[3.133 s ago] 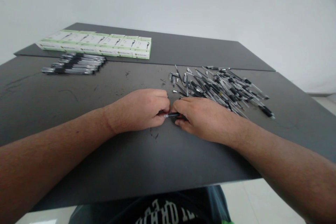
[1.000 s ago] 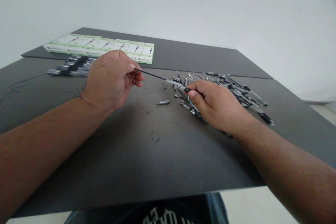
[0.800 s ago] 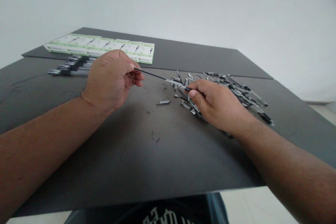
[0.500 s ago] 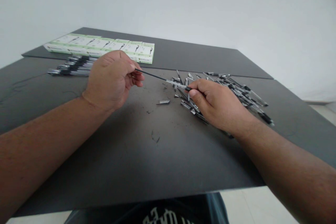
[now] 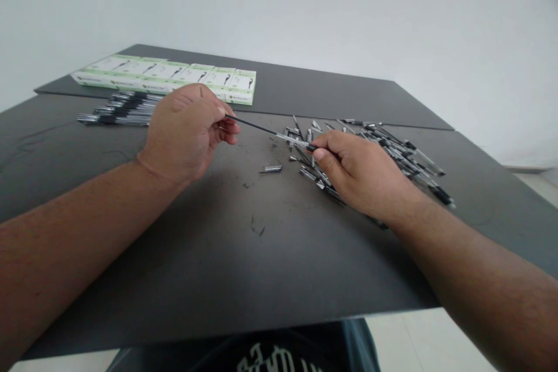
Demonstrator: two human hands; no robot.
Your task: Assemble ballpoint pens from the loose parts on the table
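Note:
My left hand [image 5: 189, 128] pinches the far end of a thin black pen refill [image 5: 253, 125] between thumb and fingertips. The refill slants down to the right, its clear end reaching a pen barrel [image 5: 312, 147] with a black grip. Around that barrel my right hand [image 5: 360, 168] is closed, thumb on the near side; most of the barrel is hidden inside the hand. How deep the refill sits in the barrel I cannot tell. Behind and beside my right hand lies a loose pile of pen parts [image 5: 405, 157], clear barrels and black grips among them.
Several white and green boxes [image 5: 239, 96] with pen pictures stand in a row at the back left. In front of them lie assembled-looking pens [image 5: 115, 120], partly behind my left hand. A small pen piece [image 5: 271, 169] and dark marks are on the grey table [image 5: 226, 279].

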